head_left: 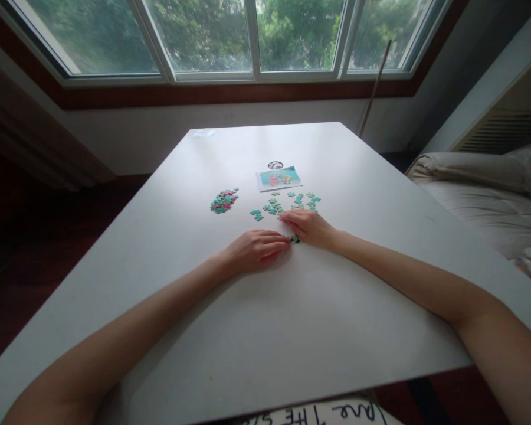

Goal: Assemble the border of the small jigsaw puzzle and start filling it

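Note:
My left hand (262, 247) rests on the white table with its fingers stretched out to the right. Its fingertips touch a small row of puzzle pieces (295, 239), partly covered by both hands. Just above that row, my right hand (310, 226) has its fingers bent and pressed together at a green puzzle piece (280, 218), mostly hidden under the fingertips. Loose green puzzle pieces (272, 208) lie scattered beyond the hands, with more pieces (299, 199) to the right. A picture card (279, 179) with pink and yellow figures on turquoise lies behind them.
A heap of mixed puzzle pieces (223, 202) sits to the left. Behind the card lies a round black-and-white item (275, 165). A clear, flat item (203, 134) is at the table's far left corner. A thin stick (375, 88) leans by the window; a sofa (473, 189) stands right.

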Available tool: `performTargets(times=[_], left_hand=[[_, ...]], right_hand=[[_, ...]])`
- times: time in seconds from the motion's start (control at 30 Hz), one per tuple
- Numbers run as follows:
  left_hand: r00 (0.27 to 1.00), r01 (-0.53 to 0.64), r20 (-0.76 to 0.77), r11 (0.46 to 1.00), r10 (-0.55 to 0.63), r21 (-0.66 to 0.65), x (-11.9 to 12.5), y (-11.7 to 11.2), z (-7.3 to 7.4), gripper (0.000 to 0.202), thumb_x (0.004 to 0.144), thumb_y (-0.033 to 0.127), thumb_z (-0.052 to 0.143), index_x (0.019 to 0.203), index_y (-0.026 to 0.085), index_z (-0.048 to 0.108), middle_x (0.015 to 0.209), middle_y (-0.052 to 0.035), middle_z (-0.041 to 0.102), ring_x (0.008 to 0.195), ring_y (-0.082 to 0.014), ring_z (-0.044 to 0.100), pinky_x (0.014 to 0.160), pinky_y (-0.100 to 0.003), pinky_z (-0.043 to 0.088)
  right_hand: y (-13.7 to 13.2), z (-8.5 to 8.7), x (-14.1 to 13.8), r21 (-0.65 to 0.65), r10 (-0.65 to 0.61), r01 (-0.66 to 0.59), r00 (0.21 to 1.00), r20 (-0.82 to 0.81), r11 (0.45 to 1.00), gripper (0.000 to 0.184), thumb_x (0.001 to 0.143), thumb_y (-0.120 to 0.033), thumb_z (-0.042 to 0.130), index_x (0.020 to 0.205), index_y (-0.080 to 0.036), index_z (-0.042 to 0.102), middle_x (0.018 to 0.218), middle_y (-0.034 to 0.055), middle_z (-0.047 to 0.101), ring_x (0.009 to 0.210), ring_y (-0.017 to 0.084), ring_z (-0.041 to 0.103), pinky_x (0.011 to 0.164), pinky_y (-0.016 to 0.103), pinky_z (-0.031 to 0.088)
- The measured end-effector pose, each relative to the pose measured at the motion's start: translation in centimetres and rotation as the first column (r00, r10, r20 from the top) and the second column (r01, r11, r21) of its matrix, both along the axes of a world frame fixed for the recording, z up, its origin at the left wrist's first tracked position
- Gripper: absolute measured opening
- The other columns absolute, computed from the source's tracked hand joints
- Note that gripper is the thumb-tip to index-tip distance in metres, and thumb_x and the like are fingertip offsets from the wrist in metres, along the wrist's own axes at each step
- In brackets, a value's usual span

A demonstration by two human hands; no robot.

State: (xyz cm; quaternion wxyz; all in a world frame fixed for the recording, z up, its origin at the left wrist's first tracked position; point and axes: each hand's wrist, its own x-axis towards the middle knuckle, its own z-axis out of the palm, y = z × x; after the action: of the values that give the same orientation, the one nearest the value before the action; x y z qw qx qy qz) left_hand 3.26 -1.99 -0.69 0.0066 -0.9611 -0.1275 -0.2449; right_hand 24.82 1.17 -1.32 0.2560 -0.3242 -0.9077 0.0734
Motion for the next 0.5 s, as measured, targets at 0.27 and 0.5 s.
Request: performTargets(times=[0.27, 0.5], left_hand=[[0.962, -0.270, 0.036, 0.962, 0.271, -0.041, -0.14, 0.45, -0.21, 0.033, 0.090, 0.021, 0.045, 0.121, 0.019, 0.054, 0.124, -0.0085, 0.060, 0.118, -0.0206, 0.052, 0.098, -0.038, 0.045], [0.859, -0.507, -0.177, 0.845, 0.480, -0.170, 0.04, 0.78, -0.51, 0.050, 0.093, 0.040, 0.040, 0.136, 0.015, 0.038, 0.143, -0.0134, 0.040, 0.136, -0.0279, 0.028, 0.110, -0.052, 0.024]], right_hand=[[0.03, -0.15, 0.00, 0.005, -0.011, 0.011, 1.000, -0.025, 1.000, 0.021, 0.090, -0.017, 0.042, 0.101, -0.018, 0.060, 0.100, 0.0081, 0.069, 0.093, 0.018, 0.063, 0.082, 0.030, 0.048], [0.19, -0.10, -0.01, 0.017, 0.002, -0.002, 1.000, -0.021, 1.000, 0.021, 0.088, -0.015, 0.044, 0.101, -0.017, 0.060, 0.102, 0.0095, 0.069, 0.095, 0.018, 0.063, 0.085, 0.031, 0.047]])
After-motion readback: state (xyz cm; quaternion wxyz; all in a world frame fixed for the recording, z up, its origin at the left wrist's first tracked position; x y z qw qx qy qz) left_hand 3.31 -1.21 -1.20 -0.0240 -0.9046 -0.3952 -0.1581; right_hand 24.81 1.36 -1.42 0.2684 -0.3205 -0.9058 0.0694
